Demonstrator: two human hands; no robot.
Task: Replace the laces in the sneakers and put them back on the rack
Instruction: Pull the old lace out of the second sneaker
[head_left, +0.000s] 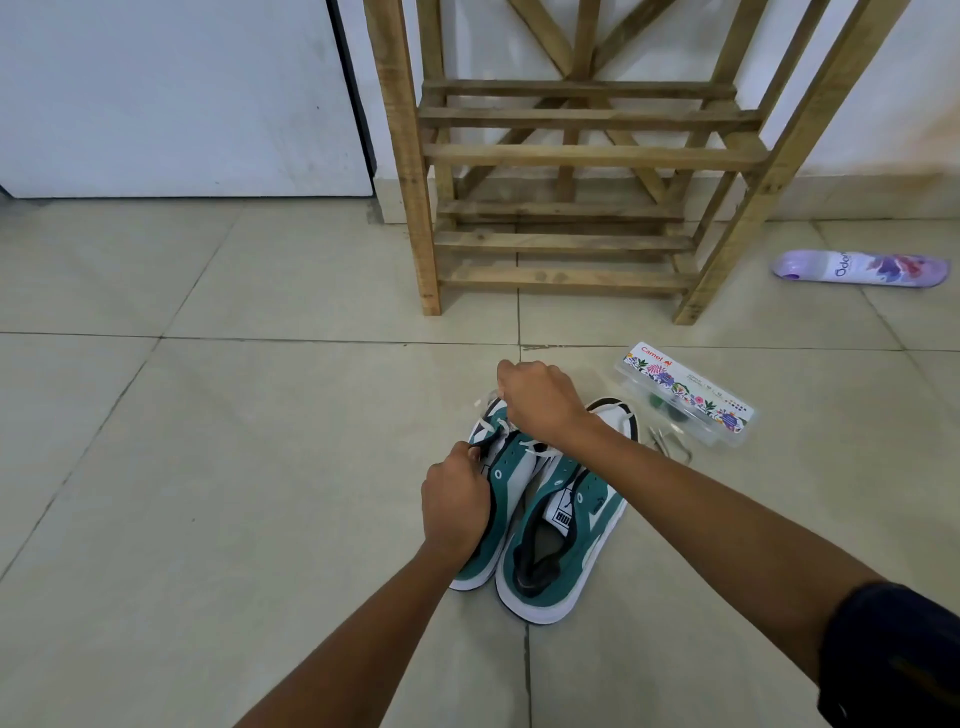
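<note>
Two green and white sneakers stand side by side on the tiled floor, toes pointing away from me. My left hand (456, 496) grips the left sneaker (506, 467) at its side by the eyelets. My right hand (540, 400) is over the toe end of that sneaker and pinches its white lace (491, 428), which runs through the front eyelets. The right sneaker (566, 540) has no lace in the eyelets I can see. The wooden rack (571, 156) stands behind the sneakers against the wall, with bare slatted shelves.
A clear plastic box (685, 392) with a flowered label lies on the floor right of the sneakers, a thin loose lace (670, 447) beside it. A purple spray can (860, 267) lies further right. A white door (171, 98) is at the back left.
</note>
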